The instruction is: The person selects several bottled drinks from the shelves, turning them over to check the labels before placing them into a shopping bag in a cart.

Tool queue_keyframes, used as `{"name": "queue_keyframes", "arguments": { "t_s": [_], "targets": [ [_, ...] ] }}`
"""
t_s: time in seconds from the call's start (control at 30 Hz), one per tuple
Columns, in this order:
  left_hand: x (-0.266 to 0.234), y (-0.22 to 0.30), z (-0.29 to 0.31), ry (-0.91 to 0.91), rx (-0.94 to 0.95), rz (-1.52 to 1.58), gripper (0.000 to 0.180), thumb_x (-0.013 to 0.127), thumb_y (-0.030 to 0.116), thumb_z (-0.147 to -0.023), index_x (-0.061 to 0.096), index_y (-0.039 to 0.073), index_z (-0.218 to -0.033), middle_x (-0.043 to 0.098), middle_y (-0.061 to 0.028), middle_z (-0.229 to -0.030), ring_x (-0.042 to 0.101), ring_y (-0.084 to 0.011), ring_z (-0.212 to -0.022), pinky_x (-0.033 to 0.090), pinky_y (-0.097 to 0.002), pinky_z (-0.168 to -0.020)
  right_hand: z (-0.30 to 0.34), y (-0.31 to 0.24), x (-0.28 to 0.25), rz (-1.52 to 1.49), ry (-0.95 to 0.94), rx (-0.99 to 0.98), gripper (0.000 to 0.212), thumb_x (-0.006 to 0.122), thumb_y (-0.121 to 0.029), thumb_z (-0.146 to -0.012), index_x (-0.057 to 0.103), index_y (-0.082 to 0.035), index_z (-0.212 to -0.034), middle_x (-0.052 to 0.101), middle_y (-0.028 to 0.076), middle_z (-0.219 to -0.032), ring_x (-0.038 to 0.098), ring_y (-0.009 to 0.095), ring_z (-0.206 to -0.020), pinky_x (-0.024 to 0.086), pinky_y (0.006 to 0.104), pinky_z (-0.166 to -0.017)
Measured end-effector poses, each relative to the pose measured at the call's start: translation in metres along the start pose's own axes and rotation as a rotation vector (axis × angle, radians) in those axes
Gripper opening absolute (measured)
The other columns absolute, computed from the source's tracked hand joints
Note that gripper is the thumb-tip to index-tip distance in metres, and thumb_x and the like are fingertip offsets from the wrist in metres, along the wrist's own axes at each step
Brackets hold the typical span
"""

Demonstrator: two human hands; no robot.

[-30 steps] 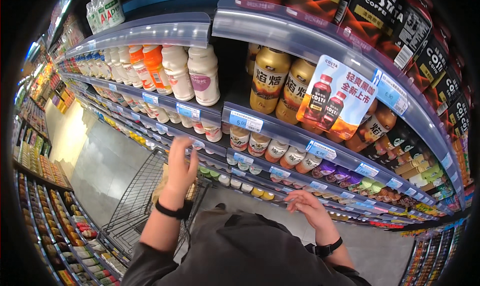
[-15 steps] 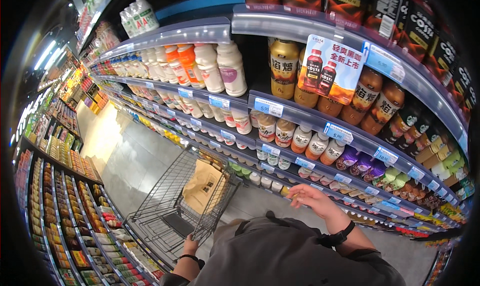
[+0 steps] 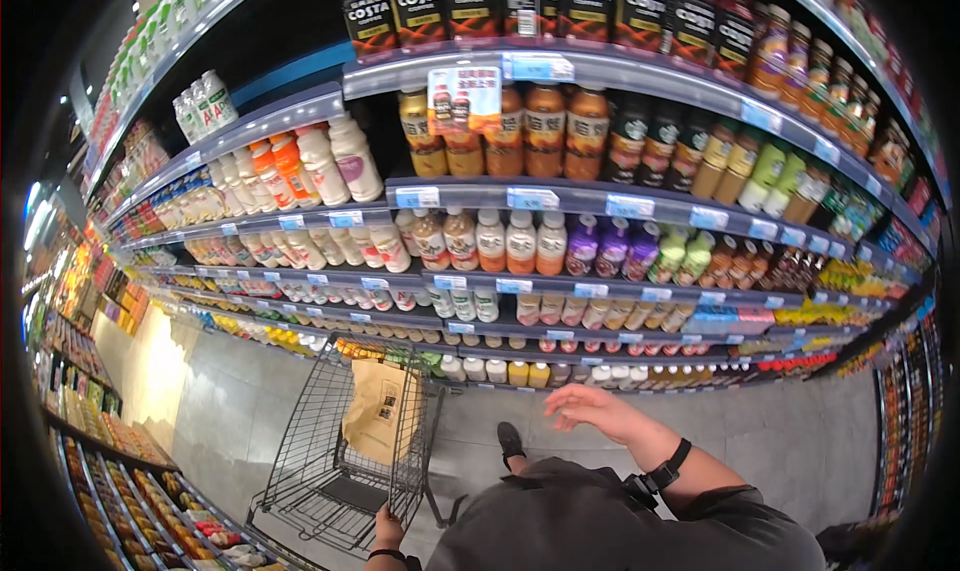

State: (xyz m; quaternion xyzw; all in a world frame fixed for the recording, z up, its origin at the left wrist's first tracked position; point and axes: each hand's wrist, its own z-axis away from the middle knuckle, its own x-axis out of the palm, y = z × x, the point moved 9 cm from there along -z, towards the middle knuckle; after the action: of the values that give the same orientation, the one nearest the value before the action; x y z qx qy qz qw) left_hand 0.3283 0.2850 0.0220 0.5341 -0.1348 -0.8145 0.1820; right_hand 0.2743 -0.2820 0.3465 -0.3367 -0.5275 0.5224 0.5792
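My left hand [image 3: 388, 527] is closed round the near edge of a dark wire shopping cart [image 3: 358, 487]. A brown paper bag [image 3: 375, 406] with dark print stands upright in the cart. My right hand [image 3: 592, 411] hangs in the air in front of my body, its fingers loosely stretched and apart, holding nothing. It is nearest to the bottom rows of a long drinks shelf [image 3: 600, 205] but touches none of them. A black band with a buckle [image 3: 660, 474] circles my right wrist.
Amber bottles [image 3: 545, 131], purple-capped bottles [image 3: 612, 246] and white bottles [image 3: 355, 159] line the shelf. A promotional card [image 3: 464, 101] hangs at its upper edge. Another shelf of packaged goods [image 3: 140, 511] runs along the lower left. My shoe [image 3: 511, 439] is on grey floor tiles.
My view has turned to the right, so the shelf now faces me more squarely. My left hand stays on the cart. My right hand remains raised, shifted slightly left in view.
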Motion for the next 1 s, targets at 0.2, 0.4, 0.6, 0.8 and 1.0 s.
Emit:
{"name": "queue_keyframes", "arguments": {
  "t_s": [0.2, 0.4, 0.6, 0.8, 1.0],
  "targets": [
    [0.066, -0.062, -0.005, -0.063, -0.368, 1.015, 0.05, 0.055, -0.009, -0.088, 0.055, 0.0, -0.137, 0.058, -0.0105, -0.102, 0.058, -0.0229, -0.088, 0.053, -0.0343, -0.08, 0.101, 0.073, 0.027, -0.089, 0.102, 0.168, 0.032, 0.054, -0.016, -0.104, 0.06, -0.007, -0.135, 0.066, 0.007, -0.125, 0.065, 0.016, -0.103, 0.053, 0.0323, -0.088],
    [0.068, -0.042, 0.001, -0.101, -0.061, 0.519, 0.062, 0.041, -0.017, -0.093, 0.047, 0.006, -0.15, 0.057, -0.0047, -0.1, 0.055, -0.016, -0.081, 0.049, -0.0293, -0.069, 0.16, 0.076, 0.046, -0.029, 0.101, 0.096, 0.031, 0.052, -0.016, -0.105, 0.06, -0.008, -0.134, 0.067, 0.006, -0.124, 0.065, 0.016, -0.103, 0.053, 0.031, -0.087],
    [0.083, 0.011, 0.048, -0.188, -0.289, 0.692, 0.063, 0.046, -0.015, -0.091, 0.047, 0.007, -0.151, 0.059, -0.0081, -0.101, 0.062, -0.0182, -0.072, 0.055, -0.0331, -0.06, 0.216, 0.082, 0.021, -0.039, 0.256, 0.101, 0.029, 0.051, -0.019, -0.108, 0.061, -0.007, -0.132, 0.067, 0.005, -0.123, 0.064, 0.015, -0.101, 0.052, 0.0314, -0.088],
    [0.103, 0.023, 0.069, -0.086, -0.245, 0.552, 0.054, 0.046, -0.014, -0.091, 0.052, 0.006, -0.141, 0.063, -0.0093, -0.097, 0.066, -0.02, -0.071, 0.053, -0.0341, -0.054, 0.289, 0.084, -0.021, -0.05, 0.383, 0.028, 0.027, 0.052, -0.02, -0.108, 0.063, -0.007, -0.128, 0.068, 0.005, -0.12, 0.064, 0.015, -0.102, 0.052, 0.032, -0.088],
    [0.132, 0.047, 0.108, -0.064, -0.381, 0.297, 0.037, 0.046, -0.01, -0.093, 0.052, 0.008, -0.124, 0.066, -0.0125, -0.097, 0.064, -0.0241, -0.059, 0.047, -0.0382, -0.046, 0.403, 0.108, -0.078, -0.146, 0.573, 0.032, 0.025, 0.053, -0.019, -0.107, 0.064, -0.008, -0.126, 0.07, 0.006, -0.118, 0.066, 0.016, -0.1, 0.053, 0.0313, -0.086]
  ]
}}
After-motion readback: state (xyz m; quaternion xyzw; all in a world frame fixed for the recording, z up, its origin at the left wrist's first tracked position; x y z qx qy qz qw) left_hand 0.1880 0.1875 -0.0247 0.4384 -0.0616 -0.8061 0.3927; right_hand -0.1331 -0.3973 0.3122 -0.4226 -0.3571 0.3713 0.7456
